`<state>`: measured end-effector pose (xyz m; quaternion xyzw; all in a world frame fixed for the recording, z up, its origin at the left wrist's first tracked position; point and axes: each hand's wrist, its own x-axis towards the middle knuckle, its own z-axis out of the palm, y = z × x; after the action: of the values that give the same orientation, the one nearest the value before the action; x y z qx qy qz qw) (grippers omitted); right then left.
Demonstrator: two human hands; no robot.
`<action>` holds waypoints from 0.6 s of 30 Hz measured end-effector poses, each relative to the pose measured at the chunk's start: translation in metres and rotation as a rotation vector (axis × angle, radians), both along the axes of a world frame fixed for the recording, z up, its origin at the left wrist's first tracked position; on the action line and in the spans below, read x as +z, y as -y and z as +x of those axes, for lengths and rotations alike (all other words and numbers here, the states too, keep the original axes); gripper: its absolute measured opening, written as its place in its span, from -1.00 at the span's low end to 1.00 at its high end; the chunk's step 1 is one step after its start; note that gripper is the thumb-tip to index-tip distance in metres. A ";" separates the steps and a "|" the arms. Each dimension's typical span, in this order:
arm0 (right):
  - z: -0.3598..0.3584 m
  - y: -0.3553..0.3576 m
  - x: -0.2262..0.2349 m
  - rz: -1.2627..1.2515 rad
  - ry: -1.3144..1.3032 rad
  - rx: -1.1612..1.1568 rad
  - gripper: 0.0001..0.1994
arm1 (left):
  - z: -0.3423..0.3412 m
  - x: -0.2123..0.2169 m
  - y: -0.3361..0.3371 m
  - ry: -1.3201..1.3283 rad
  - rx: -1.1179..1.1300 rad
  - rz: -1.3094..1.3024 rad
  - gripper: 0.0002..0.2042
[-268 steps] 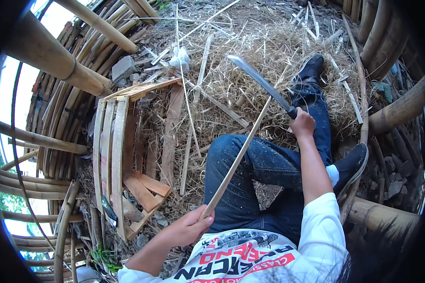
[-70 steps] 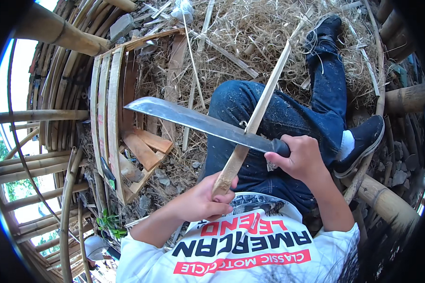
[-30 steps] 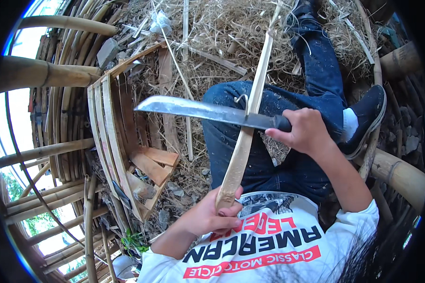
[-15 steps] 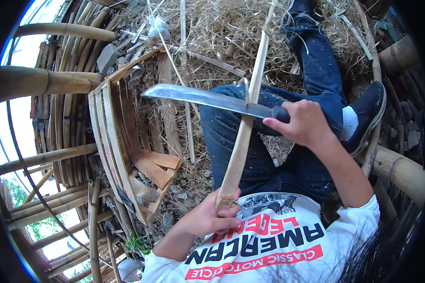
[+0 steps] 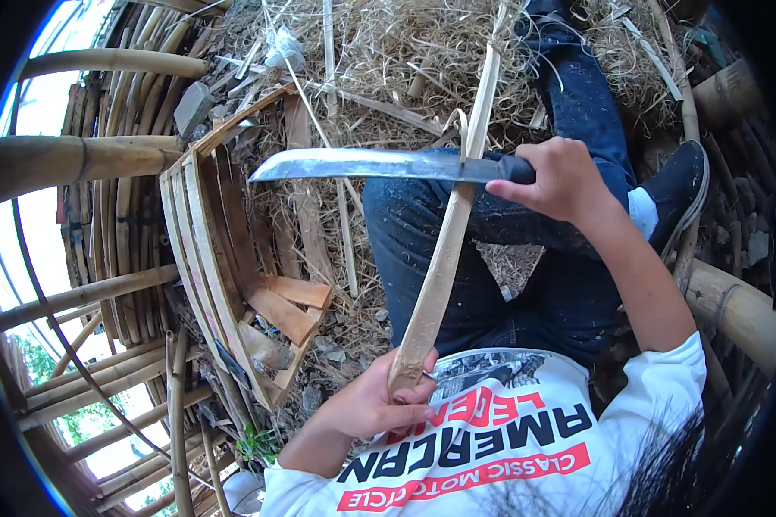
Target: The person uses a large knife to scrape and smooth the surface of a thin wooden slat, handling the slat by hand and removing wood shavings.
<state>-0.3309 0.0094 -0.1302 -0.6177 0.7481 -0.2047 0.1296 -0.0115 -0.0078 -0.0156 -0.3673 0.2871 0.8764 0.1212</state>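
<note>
Left hand (image 5: 372,403) grips the bamboo strip's (image 5: 444,258) near end; right hand (image 5: 560,177) clasps the machete (image 5: 379,164), blade laid across the strip.

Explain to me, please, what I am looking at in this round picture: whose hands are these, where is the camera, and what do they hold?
The camera sits on a person's head and looks down, so you see that person's own arms and lap. Its wide lens bends straight edges near the rim. The left hand, close to the body, grips the lower end of a long bamboo strip that runs away across the knees. The right hand grips the dark handle of a big knife, whose blade lies across the strip, where a thin shaving curls up. On the ground lie dry shavings, a rough slatted wooden frame and thick bamboo poles.
</note>
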 end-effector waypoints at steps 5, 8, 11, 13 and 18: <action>0.035 -0.009 0.004 -0.084 0.032 0.014 -0.34 | 0.002 -0.007 0.007 -0.011 -0.040 -0.034 -0.60; 0.057 -0.016 0.015 -0.054 0.071 0.106 -0.34 | 0.000 -0.015 0.004 -0.014 -0.006 -0.033 -0.61; 0.037 -0.012 0.010 -0.145 0.086 0.169 -0.33 | 0.001 -0.003 0.010 -0.031 -0.028 -0.039 -0.61; 0.002 -0.004 -0.009 -0.060 0.072 0.011 -0.32 | 0.006 0.009 0.010 -0.017 0.055 0.054 -0.60; -0.063 -0.007 -0.020 0.221 -0.031 -0.342 -0.30 | 0.006 0.012 0.016 0.000 -0.002 0.149 -0.61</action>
<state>-0.3940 0.0164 -0.1504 -0.4667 0.8621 -0.1309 0.1481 -0.0053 -0.0235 -0.0035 -0.3568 0.2213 0.8952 0.1493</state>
